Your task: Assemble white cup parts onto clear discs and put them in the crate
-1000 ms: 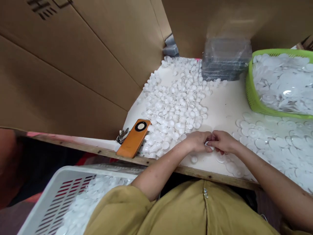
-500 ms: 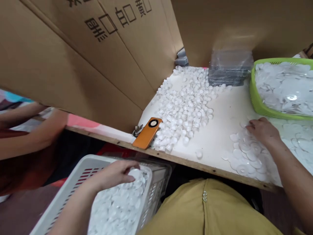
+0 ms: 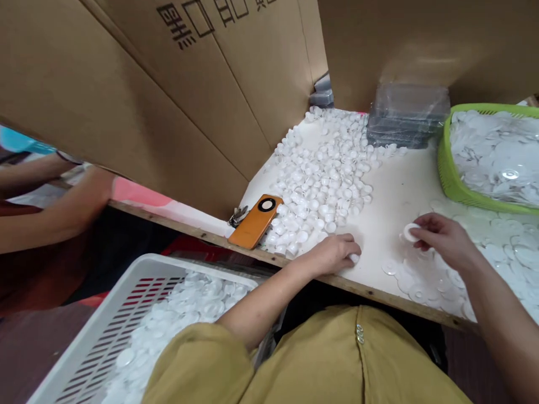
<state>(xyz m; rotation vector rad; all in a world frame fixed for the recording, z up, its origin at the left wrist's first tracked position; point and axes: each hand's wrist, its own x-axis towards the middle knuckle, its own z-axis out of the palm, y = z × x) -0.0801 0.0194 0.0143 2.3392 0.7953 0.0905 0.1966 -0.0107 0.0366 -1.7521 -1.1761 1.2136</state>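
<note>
My left hand (image 3: 330, 255) rests at the table's front edge, its fingers closed on a small white plastic cap (image 3: 354, 258). To its left and behind it spreads a heap of similar white caps (image 3: 332, 168). My right hand (image 3: 448, 241) pinches a thin white round disc (image 3: 410, 232) between thumb and fingers, above the table. Under and beside that hand lie loose, flat, translucent discs (image 3: 421, 286). A gap of bare table separates the two hands.
An orange phone (image 3: 252, 224) and keys (image 3: 238, 216) lie by the cardboard wall (image 3: 189, 123). Plastic-wrapped stacks (image 3: 404, 118) stand behind. A green basket (image 3: 448, 174) holds discs; a white crate (image 3: 143, 264) of white pieces is below left. A co-worker's arms (image 3: 59, 219) show at left.
My left hand has moved from the white crate up and right to the table edge, now gripping a cap. My right hand has lifted a disc from the loose discs and shifted left.
</note>
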